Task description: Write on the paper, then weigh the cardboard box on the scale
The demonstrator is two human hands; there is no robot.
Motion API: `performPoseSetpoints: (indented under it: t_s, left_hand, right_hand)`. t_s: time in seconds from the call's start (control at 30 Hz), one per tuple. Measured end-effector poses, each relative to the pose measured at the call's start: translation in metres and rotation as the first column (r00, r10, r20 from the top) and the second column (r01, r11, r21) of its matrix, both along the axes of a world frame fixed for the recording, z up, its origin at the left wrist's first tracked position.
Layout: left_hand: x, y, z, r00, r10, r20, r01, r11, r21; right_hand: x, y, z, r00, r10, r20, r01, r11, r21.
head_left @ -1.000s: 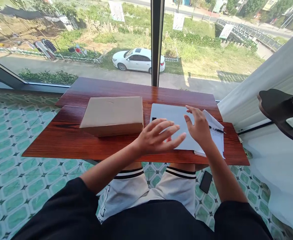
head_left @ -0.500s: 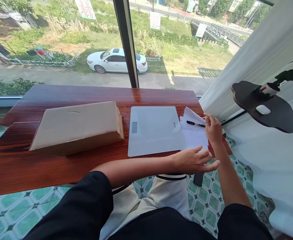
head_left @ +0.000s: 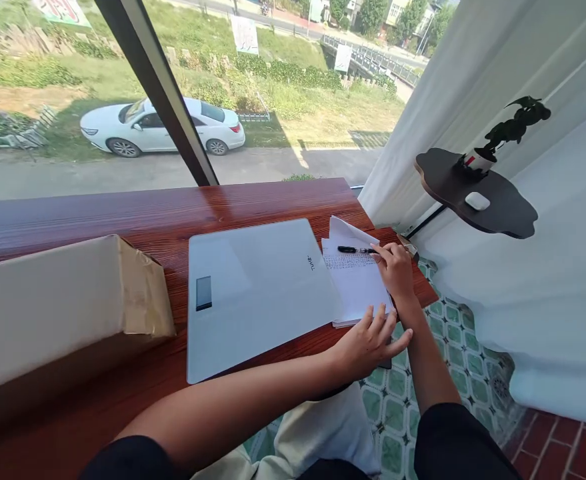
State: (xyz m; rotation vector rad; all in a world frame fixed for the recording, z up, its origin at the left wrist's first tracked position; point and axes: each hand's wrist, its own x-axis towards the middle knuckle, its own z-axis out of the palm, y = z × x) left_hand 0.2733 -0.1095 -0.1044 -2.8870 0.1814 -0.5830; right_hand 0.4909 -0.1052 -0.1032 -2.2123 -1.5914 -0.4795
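the pen lies on the papers near the worktop's right end, long axis left to right; the nearer right hand, fingers nearly together, meets its right tip, grip unclear; the left hand, loosely spread, holding nothing, is at the near edge.

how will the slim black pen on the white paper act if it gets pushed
The slim black pen may roll, since its barrel looks long and narrow. It is probably light, being so thin. The white paper sheets under it look thin too, so they could bend or shift along with it.
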Motion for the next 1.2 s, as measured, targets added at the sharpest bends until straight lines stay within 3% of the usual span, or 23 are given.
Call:
performPoseSetpoints:
  t_s: [0.2, 0.6, 0.8, 0.9, 1.03, 1.2]
  left_hand:
    - [0.002, -0.002, 0.001, 1.000, 0.018, -0.019, -0.020, 0.997, -0.071]
    - [0.009, -0.010, -0.012, 0.988, 0.111, 0.111, -0.106, 0.993, -0.053]
    - [0.008, -0.010, -0.009, 0.990, 0.115, 0.084, -0.112, 0.993, -0.042]
    - [0.007, -0.011, -0.008, 0.989, 0.117, 0.086, -0.114, 0.993, -0.034]
    - [0.007, -0.012, -0.007, 0.983, 0.136, 0.123, -0.134, 0.991, -0.031]
    - [0.007, -0.011, -0.005, 0.988, 0.134, 0.073, -0.133, 0.991, -0.016]
  right_hand:
    - [0.004, -0.004, -0.002, 0.995, -0.081, -0.052, 0.080, 0.997, -0.017]
    - [-0.002, -0.003, 0.007, 0.986, -0.133, -0.096, 0.126, 0.989, -0.071]
    - [-0.014, -0.003, 0.017, 0.975, -0.102, 0.199, 0.157, 0.945, -0.286]
    - [-0.015, -0.003, 0.024, 0.935, -0.049, 0.351, 0.168, 0.933, -0.319]
    - [0.000, -0.003, 0.035, 0.886, -0.029, 0.462, 0.171, 0.948, -0.269]
    - [0.022, -0.006, 0.052, 0.870, -0.087, 0.486, 0.108, 0.994, -0.017]
